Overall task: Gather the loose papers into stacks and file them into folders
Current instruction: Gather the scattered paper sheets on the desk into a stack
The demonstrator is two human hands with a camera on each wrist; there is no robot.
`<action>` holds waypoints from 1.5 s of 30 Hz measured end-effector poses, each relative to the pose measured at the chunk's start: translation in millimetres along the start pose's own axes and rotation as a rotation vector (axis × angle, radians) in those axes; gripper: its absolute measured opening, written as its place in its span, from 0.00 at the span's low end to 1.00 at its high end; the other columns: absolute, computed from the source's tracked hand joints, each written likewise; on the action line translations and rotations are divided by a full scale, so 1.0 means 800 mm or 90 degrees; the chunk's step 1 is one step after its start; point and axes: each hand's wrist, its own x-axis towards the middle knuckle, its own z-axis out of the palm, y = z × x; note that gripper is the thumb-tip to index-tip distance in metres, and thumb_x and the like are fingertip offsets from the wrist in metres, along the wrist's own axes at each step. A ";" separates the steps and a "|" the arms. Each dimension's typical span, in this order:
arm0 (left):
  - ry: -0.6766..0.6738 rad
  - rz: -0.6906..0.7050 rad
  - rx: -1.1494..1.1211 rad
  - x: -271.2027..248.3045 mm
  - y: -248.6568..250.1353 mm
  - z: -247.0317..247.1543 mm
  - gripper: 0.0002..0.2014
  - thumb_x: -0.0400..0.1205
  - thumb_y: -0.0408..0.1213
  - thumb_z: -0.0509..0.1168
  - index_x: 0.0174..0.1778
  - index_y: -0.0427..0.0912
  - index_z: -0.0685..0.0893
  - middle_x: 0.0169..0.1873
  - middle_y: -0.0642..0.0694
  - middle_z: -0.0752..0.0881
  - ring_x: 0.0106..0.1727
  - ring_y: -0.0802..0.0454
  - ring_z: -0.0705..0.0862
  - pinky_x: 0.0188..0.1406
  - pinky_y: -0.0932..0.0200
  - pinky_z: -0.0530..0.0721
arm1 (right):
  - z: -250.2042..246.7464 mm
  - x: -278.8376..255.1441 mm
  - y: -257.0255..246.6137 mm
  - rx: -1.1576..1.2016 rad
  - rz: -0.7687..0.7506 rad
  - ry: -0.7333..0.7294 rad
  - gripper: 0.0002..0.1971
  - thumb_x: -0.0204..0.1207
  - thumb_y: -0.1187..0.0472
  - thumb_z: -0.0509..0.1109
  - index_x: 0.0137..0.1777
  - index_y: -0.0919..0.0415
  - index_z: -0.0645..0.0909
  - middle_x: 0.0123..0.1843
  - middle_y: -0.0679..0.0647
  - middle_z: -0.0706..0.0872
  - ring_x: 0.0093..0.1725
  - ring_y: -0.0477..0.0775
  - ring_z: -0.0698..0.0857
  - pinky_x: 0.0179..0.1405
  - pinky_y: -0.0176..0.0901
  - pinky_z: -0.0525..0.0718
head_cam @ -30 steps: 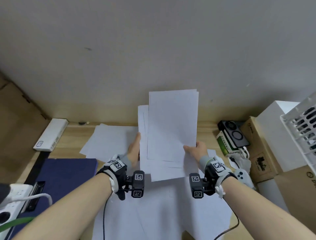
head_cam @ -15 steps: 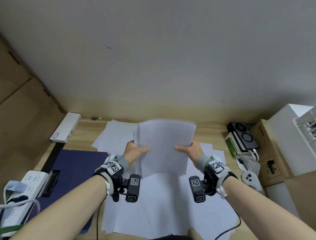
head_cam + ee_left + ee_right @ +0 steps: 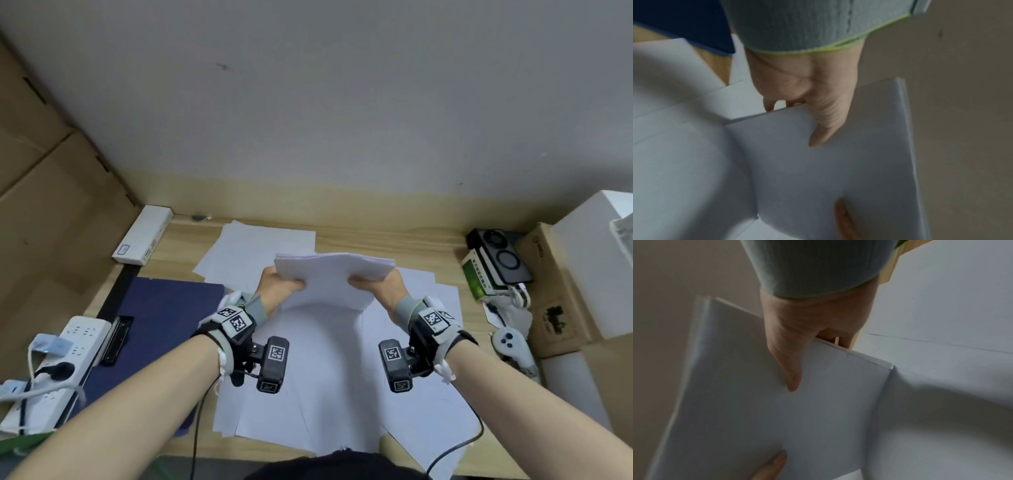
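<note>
A stack of white papers (image 3: 334, 282) is held upright above the wooden surface (image 3: 178, 246), its lower edge met by the loose sheets (image 3: 318, 377) spread there. It is gripped at its left edge by the left hand (image 3: 277, 291) and at its right edge by the right hand (image 3: 380, 287), thumbs pressed on the near face. A dark blue folder (image 3: 161, 318) lies to the left.

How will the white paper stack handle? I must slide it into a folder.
The white paper stack probably flops: it sags between left hand and right hand. Likely light. Its uneven far edge suggests sheets slip.
</note>
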 end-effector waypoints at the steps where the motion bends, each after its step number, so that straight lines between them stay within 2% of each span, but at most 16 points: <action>1: 0.015 -0.007 0.001 0.000 -0.005 0.004 0.15 0.70 0.18 0.72 0.47 0.40 0.89 0.46 0.42 0.90 0.49 0.49 0.87 0.56 0.54 0.83 | 0.002 -0.001 0.004 -0.001 0.005 0.008 0.21 0.61 0.72 0.84 0.55 0.68 0.88 0.53 0.62 0.92 0.47 0.55 0.89 0.48 0.47 0.86; 6: 0.018 0.006 -0.040 0.002 -0.001 0.009 0.15 0.72 0.20 0.72 0.42 0.47 0.89 0.41 0.50 0.91 0.41 0.59 0.89 0.48 0.59 0.87 | -0.005 0.003 -0.003 0.074 -0.010 0.012 0.21 0.62 0.72 0.83 0.56 0.63 0.88 0.53 0.58 0.92 0.50 0.53 0.91 0.54 0.45 0.89; 9: -0.005 -0.026 0.004 -0.002 -0.023 0.013 0.16 0.71 0.20 0.73 0.43 0.47 0.88 0.44 0.48 0.91 0.47 0.54 0.90 0.50 0.59 0.87 | -0.005 -0.006 0.022 0.000 0.050 -0.004 0.21 0.62 0.72 0.84 0.56 0.62 0.87 0.52 0.56 0.92 0.52 0.56 0.90 0.54 0.46 0.87; 12: 0.013 -0.045 0.011 0.003 -0.029 0.025 0.11 0.72 0.23 0.74 0.45 0.42 0.89 0.46 0.43 0.91 0.49 0.47 0.89 0.54 0.53 0.86 | -0.008 -0.004 0.040 -0.002 0.092 0.045 0.15 0.63 0.71 0.83 0.49 0.61 0.88 0.46 0.53 0.92 0.45 0.53 0.89 0.45 0.40 0.85; 14: 0.010 -0.015 0.008 0.010 -0.016 0.030 0.10 0.75 0.26 0.74 0.51 0.37 0.88 0.45 0.43 0.90 0.44 0.51 0.89 0.50 0.55 0.88 | -0.011 0.002 0.032 0.083 0.094 0.112 0.10 0.65 0.69 0.82 0.44 0.61 0.88 0.41 0.52 0.92 0.38 0.50 0.90 0.39 0.40 0.86; 17: -0.058 -0.006 0.052 0.016 -0.003 0.042 0.09 0.77 0.31 0.74 0.51 0.40 0.87 0.43 0.48 0.90 0.38 0.57 0.89 0.45 0.57 0.89 | -0.024 0.012 0.029 0.145 0.087 0.170 0.10 0.65 0.65 0.83 0.45 0.62 0.88 0.41 0.53 0.93 0.38 0.49 0.91 0.39 0.41 0.89; 20: -0.122 -0.075 0.140 0.020 -0.031 0.055 0.09 0.78 0.37 0.74 0.51 0.43 0.85 0.45 0.50 0.89 0.46 0.54 0.88 0.55 0.55 0.87 | -0.040 0.013 0.048 0.123 0.136 0.168 0.08 0.67 0.64 0.82 0.44 0.61 0.87 0.42 0.56 0.92 0.38 0.54 0.90 0.42 0.46 0.90; 24: -0.086 -0.140 0.188 0.027 -0.075 0.063 0.17 0.78 0.41 0.74 0.57 0.35 0.85 0.49 0.44 0.90 0.51 0.47 0.89 0.53 0.57 0.84 | -0.066 0.006 0.083 0.075 0.190 0.135 0.10 0.73 0.68 0.77 0.54 0.63 0.85 0.42 0.55 0.90 0.39 0.54 0.88 0.41 0.44 0.87; 25: -0.060 -0.160 0.186 0.034 -0.089 0.065 0.20 0.76 0.44 0.75 0.57 0.34 0.85 0.50 0.44 0.90 0.51 0.46 0.89 0.54 0.56 0.84 | -0.081 0.004 0.094 0.067 0.198 0.164 0.11 0.74 0.69 0.76 0.55 0.62 0.84 0.41 0.55 0.88 0.38 0.53 0.86 0.39 0.42 0.85; 27: 0.009 -0.206 0.177 0.064 -0.144 0.059 0.40 0.63 0.60 0.79 0.63 0.35 0.82 0.55 0.42 0.89 0.56 0.43 0.89 0.60 0.47 0.86 | -0.115 0.003 0.121 0.031 0.212 0.262 0.15 0.73 0.71 0.76 0.59 0.64 0.82 0.48 0.59 0.86 0.41 0.54 0.86 0.41 0.43 0.85; 29: 0.043 -0.226 0.178 0.093 -0.190 0.057 0.50 0.57 0.66 0.77 0.69 0.37 0.77 0.62 0.42 0.86 0.61 0.42 0.86 0.64 0.42 0.84 | -0.153 0.001 0.144 -0.091 0.246 0.354 0.24 0.69 0.68 0.79 0.65 0.67 0.80 0.58 0.61 0.84 0.55 0.59 0.86 0.54 0.51 0.85; 31: 0.062 -0.233 0.193 0.080 -0.158 0.070 0.38 0.66 0.57 0.76 0.65 0.34 0.77 0.59 0.43 0.86 0.58 0.43 0.86 0.63 0.47 0.83 | -0.179 -0.002 0.162 -0.265 0.287 0.404 0.34 0.64 0.63 0.83 0.70 0.69 0.75 0.67 0.65 0.79 0.67 0.65 0.80 0.64 0.59 0.80; 34: 0.089 -0.219 0.214 0.071 -0.134 0.086 0.17 0.78 0.41 0.72 0.56 0.33 0.84 0.48 0.41 0.89 0.50 0.41 0.88 0.51 0.53 0.84 | -0.192 -0.009 0.163 -0.436 0.374 0.465 0.37 0.60 0.59 0.84 0.66 0.70 0.73 0.67 0.66 0.75 0.67 0.67 0.75 0.65 0.56 0.74; 38: 0.114 -0.227 0.225 0.075 -0.141 0.091 0.12 0.79 0.38 0.71 0.54 0.34 0.85 0.43 0.42 0.88 0.46 0.41 0.88 0.45 0.55 0.82 | -0.202 0.005 0.179 -0.416 0.418 0.472 0.30 0.54 0.60 0.84 0.54 0.68 0.76 0.55 0.66 0.81 0.59 0.67 0.76 0.56 0.58 0.80; 42: 0.130 -0.217 0.241 0.076 -0.146 0.081 0.12 0.78 0.38 0.71 0.52 0.34 0.87 0.41 0.41 0.88 0.45 0.40 0.88 0.44 0.53 0.84 | -0.220 0.015 0.177 -0.435 0.405 0.429 0.18 0.53 0.60 0.80 0.42 0.68 0.84 0.35 0.57 0.82 0.42 0.60 0.80 0.46 0.47 0.83; 45: 0.141 -0.213 0.241 0.068 -0.143 0.071 0.06 0.80 0.36 0.70 0.49 0.37 0.86 0.39 0.42 0.86 0.44 0.43 0.86 0.45 0.55 0.81 | -0.211 0.011 0.166 -0.388 0.339 0.374 0.18 0.57 0.61 0.80 0.45 0.62 0.80 0.38 0.55 0.82 0.42 0.60 0.84 0.42 0.47 0.85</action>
